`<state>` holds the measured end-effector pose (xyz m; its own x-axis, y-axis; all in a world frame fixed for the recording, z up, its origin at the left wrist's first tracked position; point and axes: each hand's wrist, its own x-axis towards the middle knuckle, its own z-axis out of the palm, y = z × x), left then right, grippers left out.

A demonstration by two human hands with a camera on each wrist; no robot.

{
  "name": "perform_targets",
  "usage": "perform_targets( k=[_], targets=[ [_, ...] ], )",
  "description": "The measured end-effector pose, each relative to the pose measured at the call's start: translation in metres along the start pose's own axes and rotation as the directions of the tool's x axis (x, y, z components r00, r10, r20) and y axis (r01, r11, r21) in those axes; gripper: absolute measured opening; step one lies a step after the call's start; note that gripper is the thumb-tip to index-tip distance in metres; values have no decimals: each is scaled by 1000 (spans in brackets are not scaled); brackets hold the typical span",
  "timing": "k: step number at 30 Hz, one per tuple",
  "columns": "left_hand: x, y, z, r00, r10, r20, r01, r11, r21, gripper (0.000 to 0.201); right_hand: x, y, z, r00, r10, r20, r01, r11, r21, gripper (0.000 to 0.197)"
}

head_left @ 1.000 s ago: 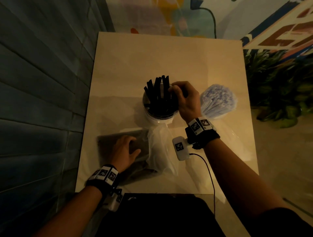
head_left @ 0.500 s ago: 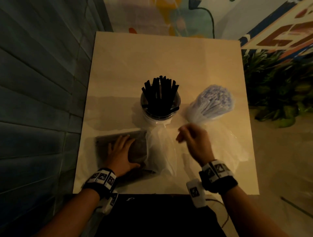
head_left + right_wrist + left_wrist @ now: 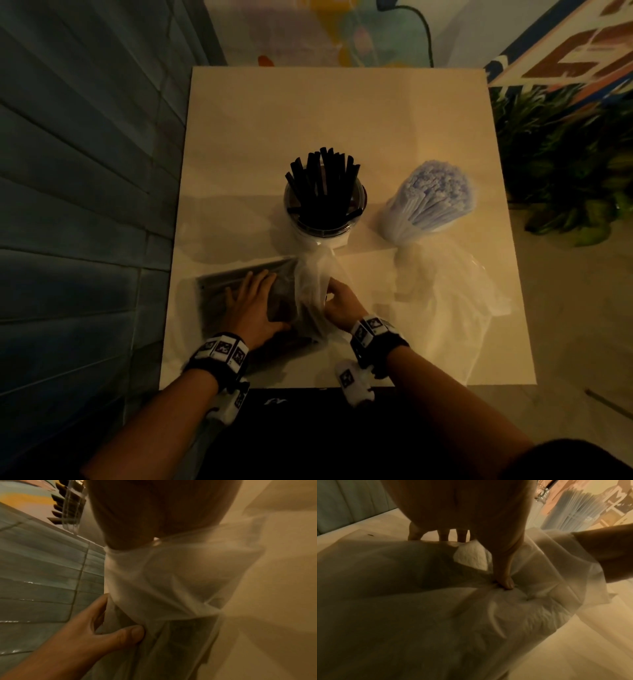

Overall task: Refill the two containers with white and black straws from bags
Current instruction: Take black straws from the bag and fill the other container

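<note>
Since half a second ago the right hand (image 3: 337, 301) has dropped to pinch the translucent plastic bag of black straws (image 3: 260, 301) at its mouth, left hand (image 3: 255, 303) flat atop, straws lying leftward from that grip.

Left hand (image 3: 255, 301) lies flat, fingers spread; right hand (image 3: 339, 301) curled.

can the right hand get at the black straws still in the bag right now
Probably yes. The right hand is already at the open mouth of the bag, while the left hand presses the bag flat; nothing visible blocks the opening.
</note>
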<state>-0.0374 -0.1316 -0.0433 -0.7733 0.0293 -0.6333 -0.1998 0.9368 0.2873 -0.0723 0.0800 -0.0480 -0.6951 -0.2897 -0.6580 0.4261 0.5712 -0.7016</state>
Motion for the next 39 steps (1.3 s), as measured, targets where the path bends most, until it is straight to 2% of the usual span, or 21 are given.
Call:
perform_targets(
  k=[3,7,16,19,22,25,27,28,30,34,37,39],
  targets=[
    [-2,0,1,1000,6,2,-6,1000,6,110,1,0,4,999,-30,28,31,999,-45,30],
    [-4,0,7,1000,20,-20,-20,1000,0,110,1,3,5,999,-26,-35,23,997,-77,23],
    [-6,-1,12,1000,17,-25,-17,1000,-6,113,0,13,-15,999,14,-46,-9,995,102,38],
    [-5,-3,12,1000,17,-13,-17,1000,-4,113,7,10,-7,999,-42,15,41,999,8,24],
    [-6,-4,12,1000,17,-6,-17,1000,0,112,14,9,-7,1000,-16,10,16,1000,-9,18],
    [-7,-6,13,1000,10,-28,-10,1000,-12,112,13,15,-19,995,32,-92,-9,970,243,15],
    [-7,-7,14,1000,10,-27,-10,1000,-12,112,9,18,-25,979,126,-162,-39,888,458,6],
    [-7,-6,14,1000,11,-25,-11,1000,-11,112,5,18,-25,969,176,-175,-49,826,562,11],
    [-6,-6,14,1000,10,-28,-11,1000,-7,113,0,20,-19,964,236,-123,-88,718,691,16],
    [-5,-6,16,1000,8,-10,-9,1000,-7,114,-4,21,2,960,273,56,-247,744,621,20],
    [-5,-8,17,1000,13,0,-13,1000,-13,114,6,15,10,971,240,-24,-213,902,376,22],
    [-5,-9,17,1000,8,-7,-8,1000,-24,113,13,14,14,976,208,-61,-172,915,366,27]
  ],
)
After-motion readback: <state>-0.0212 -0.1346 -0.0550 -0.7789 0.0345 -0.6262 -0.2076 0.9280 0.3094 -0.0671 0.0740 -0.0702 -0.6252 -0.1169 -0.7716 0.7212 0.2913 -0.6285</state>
